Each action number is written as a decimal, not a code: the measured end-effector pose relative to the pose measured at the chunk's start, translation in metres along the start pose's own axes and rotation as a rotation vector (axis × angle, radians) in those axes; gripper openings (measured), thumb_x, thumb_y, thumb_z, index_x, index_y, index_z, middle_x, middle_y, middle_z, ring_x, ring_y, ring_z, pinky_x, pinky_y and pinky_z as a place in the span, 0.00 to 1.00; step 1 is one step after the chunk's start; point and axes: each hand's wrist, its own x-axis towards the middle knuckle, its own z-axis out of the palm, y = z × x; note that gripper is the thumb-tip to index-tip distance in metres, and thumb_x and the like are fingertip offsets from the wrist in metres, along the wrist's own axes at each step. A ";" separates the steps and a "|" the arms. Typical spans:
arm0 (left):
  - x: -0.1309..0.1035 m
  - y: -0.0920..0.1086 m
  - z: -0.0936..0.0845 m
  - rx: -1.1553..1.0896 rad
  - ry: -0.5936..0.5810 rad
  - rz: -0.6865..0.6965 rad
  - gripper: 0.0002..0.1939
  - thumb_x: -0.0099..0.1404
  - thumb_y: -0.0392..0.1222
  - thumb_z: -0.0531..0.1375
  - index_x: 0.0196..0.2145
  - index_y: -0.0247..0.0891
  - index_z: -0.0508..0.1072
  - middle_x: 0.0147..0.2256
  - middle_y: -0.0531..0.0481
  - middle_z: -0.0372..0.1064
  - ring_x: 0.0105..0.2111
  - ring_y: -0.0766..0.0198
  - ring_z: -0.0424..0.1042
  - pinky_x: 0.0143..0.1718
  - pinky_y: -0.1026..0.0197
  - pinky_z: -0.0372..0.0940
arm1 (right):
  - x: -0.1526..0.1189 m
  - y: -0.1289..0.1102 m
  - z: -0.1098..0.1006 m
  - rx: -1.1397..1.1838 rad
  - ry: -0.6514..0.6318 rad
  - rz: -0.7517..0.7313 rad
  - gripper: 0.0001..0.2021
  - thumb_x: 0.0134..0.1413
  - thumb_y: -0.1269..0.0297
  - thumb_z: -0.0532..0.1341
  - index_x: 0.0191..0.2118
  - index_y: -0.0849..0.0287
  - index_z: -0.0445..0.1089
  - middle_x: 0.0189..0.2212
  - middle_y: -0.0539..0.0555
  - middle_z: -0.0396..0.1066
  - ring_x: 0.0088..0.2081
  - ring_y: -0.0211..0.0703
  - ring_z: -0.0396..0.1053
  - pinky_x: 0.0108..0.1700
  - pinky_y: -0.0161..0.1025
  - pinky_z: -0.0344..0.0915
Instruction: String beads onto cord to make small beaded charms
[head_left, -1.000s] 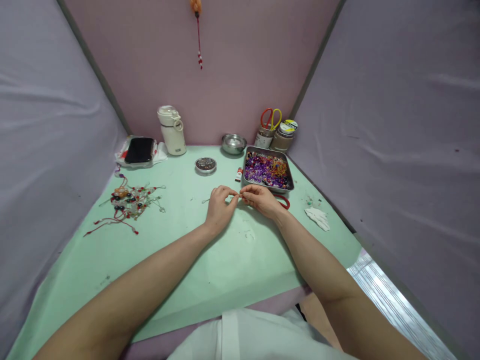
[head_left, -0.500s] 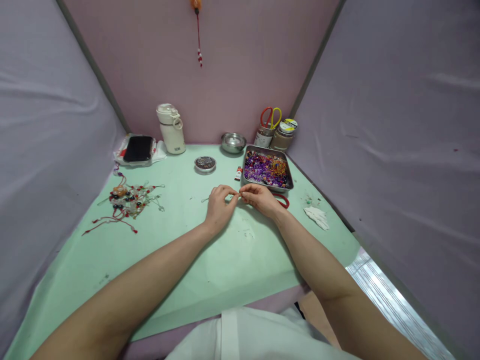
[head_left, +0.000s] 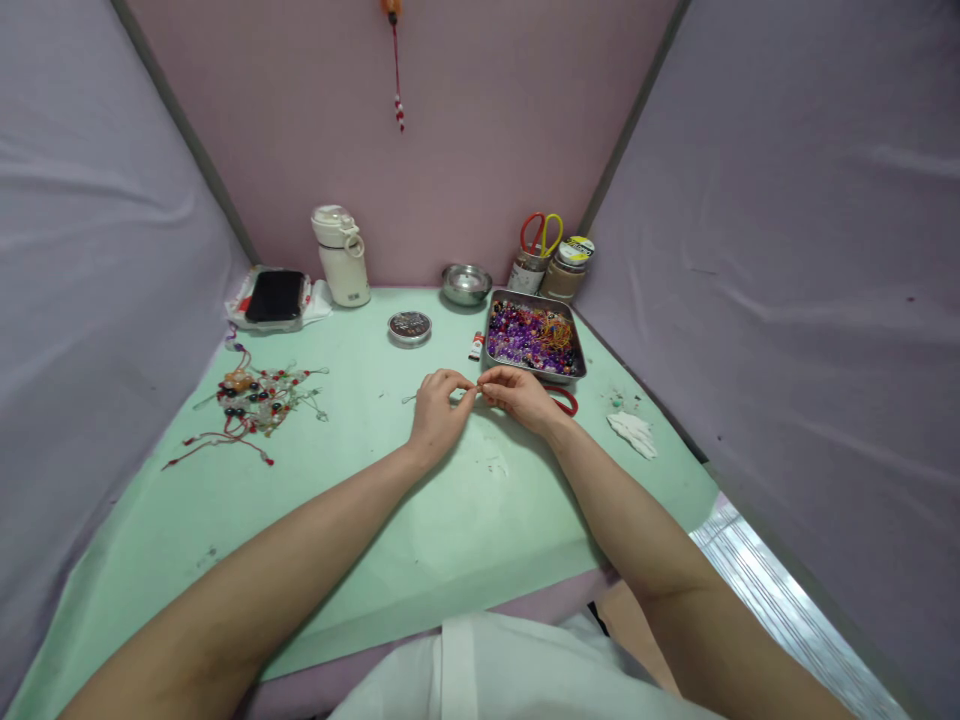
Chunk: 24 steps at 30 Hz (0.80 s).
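My left hand (head_left: 441,412) and my right hand (head_left: 517,396) meet fingertip to fingertip just above the table, in front of the bead tray. Thumb and forefinger of each are pinched together. A thin cord (head_left: 409,399) with a looped end sticks out on the far left side of my left hand. What lies between the fingertips is too small to make out. Partly covered by my right hand, scissors with red handles (head_left: 568,402) lie behind it. The metal tray (head_left: 583,366) beyond holds purple, red and dark beads with a tangle of orange thread.
Finished-looking beaded strings (head_left: 259,400) lie in a pile at left. Along the back stand a phone (head_left: 275,296), a white bottle (head_left: 345,270), a round clear case (head_left: 409,328), a steel bowl (head_left: 466,287) and jars (head_left: 566,275). A crumpled white tissue (head_left: 632,435) lies at right.
Almost nothing differs; both hands keep their pinch at the same spot, and the view has shifted very slightly.
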 end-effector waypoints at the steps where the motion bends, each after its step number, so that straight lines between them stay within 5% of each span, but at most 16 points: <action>1: 0.000 0.000 0.000 -0.003 0.001 -0.002 0.04 0.62 0.34 0.60 0.30 0.40 0.73 0.35 0.50 0.71 0.39 0.60 0.67 0.44 0.56 0.62 | 0.000 0.000 0.000 -0.004 -0.001 -0.002 0.10 0.40 0.63 0.70 0.32 0.57 0.73 0.26 0.47 0.70 0.27 0.33 0.63 0.33 0.36 0.60; 24: 0.000 -0.002 0.002 0.013 0.000 -0.028 0.04 0.61 0.35 0.60 0.29 0.40 0.73 0.35 0.49 0.71 0.39 0.59 0.68 0.43 0.56 0.62 | -0.003 -0.004 0.003 -0.108 -0.009 -0.010 0.10 0.42 0.61 0.69 0.32 0.57 0.73 0.24 0.47 0.66 0.26 0.34 0.58 0.30 0.36 0.57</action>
